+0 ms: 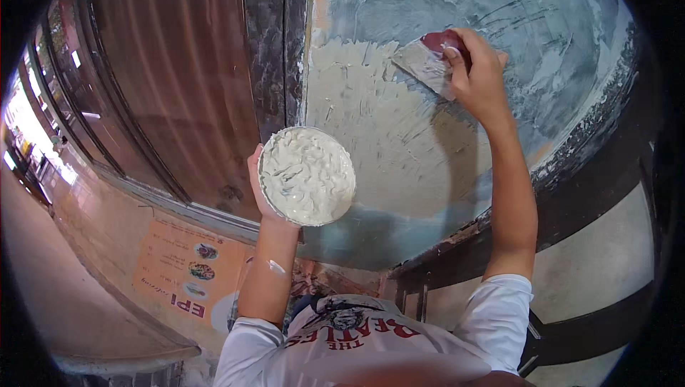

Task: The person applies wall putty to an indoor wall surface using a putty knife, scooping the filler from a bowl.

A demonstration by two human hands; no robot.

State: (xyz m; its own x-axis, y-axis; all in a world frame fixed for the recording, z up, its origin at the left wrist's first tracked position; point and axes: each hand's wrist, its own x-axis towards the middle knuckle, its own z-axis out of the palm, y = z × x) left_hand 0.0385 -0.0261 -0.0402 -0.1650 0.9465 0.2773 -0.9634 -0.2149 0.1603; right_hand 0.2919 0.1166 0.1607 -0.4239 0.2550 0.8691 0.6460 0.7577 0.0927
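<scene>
Left hand (261,198): forearm forward, fingers wrapped around tub (307,225) of pale paste (307,173). Right hand (479,76): arm outstretched, thumb and fingers pinching red-handled scraper (426,66), blade over beige coat's (378,144) upper edge. Blue-grey wall (407,1); brown panel (171,66), left; orange printed sheet (160,262), lower left.

Mostly Ones, Some Twos, a Single Three

Two bare hands: one left hand (267,200) and one right hand (481,78). Two bare forearms (514,201), with one small white smear (277,267) on the left. One round, open tub (307,225). One mass of creamy off-white paste (307,176). One wide, flat putty knife with a dark-red handle (427,66). One blue-grey wall surface (407,8), one broad beige patch (385,133) on it. One orange printed poster (235,262), with three discernible food pictures (201,270). One white T-shirt with red lettering (357,326) and two short white sleeves (499,308).
</scene>
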